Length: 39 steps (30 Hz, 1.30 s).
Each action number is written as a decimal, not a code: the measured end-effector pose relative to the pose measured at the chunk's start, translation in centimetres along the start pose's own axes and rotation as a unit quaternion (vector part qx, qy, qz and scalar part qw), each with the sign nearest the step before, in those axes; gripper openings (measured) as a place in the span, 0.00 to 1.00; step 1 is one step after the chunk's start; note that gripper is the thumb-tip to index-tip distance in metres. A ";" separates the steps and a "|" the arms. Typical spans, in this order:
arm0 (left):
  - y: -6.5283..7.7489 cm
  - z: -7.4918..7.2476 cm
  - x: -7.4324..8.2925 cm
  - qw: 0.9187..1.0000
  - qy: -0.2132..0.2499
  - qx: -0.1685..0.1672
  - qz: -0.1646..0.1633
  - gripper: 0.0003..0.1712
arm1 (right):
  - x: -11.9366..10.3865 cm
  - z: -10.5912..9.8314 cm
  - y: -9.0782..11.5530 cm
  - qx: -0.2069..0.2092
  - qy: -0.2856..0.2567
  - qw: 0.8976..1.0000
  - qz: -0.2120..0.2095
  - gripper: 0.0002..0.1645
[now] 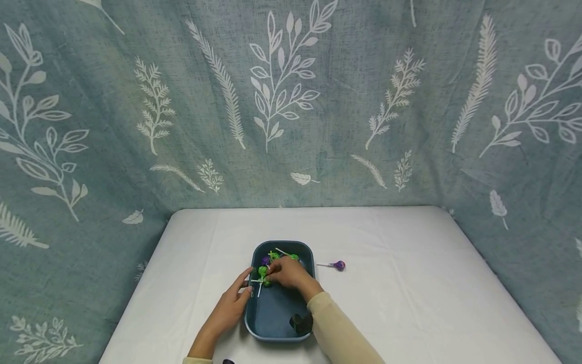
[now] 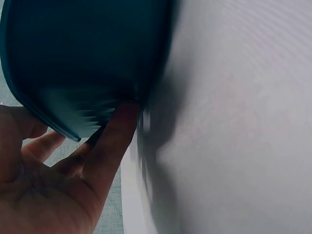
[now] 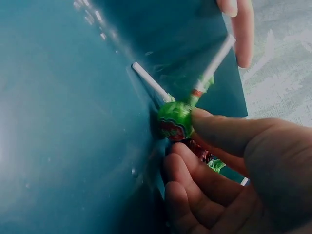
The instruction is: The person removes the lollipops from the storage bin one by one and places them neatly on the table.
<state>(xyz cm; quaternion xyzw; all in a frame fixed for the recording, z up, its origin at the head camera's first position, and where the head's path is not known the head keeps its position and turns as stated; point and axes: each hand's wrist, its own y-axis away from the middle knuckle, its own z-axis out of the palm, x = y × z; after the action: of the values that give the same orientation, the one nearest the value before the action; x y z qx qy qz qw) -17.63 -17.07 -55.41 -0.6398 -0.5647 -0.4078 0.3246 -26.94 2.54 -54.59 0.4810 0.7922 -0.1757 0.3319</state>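
A dark blue tray (image 1: 277, 313) with raised walls stands on the white table. My left hand (image 1: 229, 306) grips its left wall, with fingertips (image 3: 243, 39) at the rim in the right wrist view. Inside the tray, my right hand (image 1: 286, 273) pinches a green-wrapped lollipop (image 3: 175, 119) between thumb and fingers, close to the left wall. Another white stick (image 3: 150, 82) lies beside it against the tray wall. Further back in the tray are more green lollipops (image 1: 263, 271) and a purple one (image 1: 265, 260), partly hidden by my right hand.
A purple lollipop (image 1: 339, 265) lies on the white table (image 1: 409, 303) just right of the tray, its stick toward the tray. A blue-green leaf-patterned cloth (image 1: 327, 101) hangs behind and along both sides. A dark object (image 1: 300, 323) shows by my right sleeve.
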 end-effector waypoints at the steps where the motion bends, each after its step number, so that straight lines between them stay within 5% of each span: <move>1: 0.0 0.0 0.0 1.000 0.000 0.000 0.001 0.28 | 0.0 0.0 0.0 -0.006 -0.007 1.000 -0.004 0.03; 10: 0.0 0.0 -0.1 1.000 -0.005 0.003 0.000 0.28 | -0.1 -0.4 0.3 -0.069 -0.070 0.995 -0.011 0.11; 17: 0.0 0.0 -0.1 1.000 0.003 0.000 0.001 0.29 | 0.1 -0.4 0.2 -0.113 -0.058 0.991 -0.034 0.13; 39: 0.1 0.0 0.1 1.000 0.010 0.005 0.006 0.30 | 0.1 -0.7 0.2 -0.133 -0.079 0.985 -0.070 0.16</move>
<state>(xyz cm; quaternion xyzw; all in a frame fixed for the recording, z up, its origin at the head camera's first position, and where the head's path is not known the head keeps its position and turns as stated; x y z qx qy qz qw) -17.56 -17.07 -55.33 -0.6374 -0.5597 -0.4095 0.3358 -27.03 3.16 -54.18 0.3609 0.8112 -0.1291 0.4416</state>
